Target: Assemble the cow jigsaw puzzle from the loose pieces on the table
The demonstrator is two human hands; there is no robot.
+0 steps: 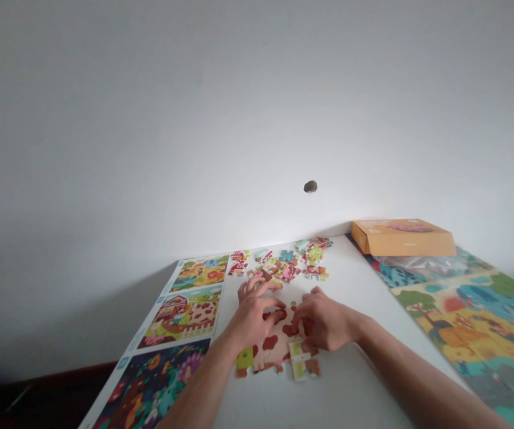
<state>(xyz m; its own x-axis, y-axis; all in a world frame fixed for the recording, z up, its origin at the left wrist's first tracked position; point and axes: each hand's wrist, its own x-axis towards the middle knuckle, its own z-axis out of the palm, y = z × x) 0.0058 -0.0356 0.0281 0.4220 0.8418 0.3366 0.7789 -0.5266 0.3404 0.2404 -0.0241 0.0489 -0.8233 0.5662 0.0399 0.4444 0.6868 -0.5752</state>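
I see L hand [254,316] & R hand [321,319] resting on part-built jigsaw [274,351], fingers curled, can't tell if gripping a pc | done: small patch, near me | left: loose pcs [287,262] heaped beyond | orange box [403,238] far R

An orange cardboard box [403,238] sits on a colorful poster [471,322] at the white table's [350,381] far corner; a sheet of three pictures [180,316] lies along the left edge.
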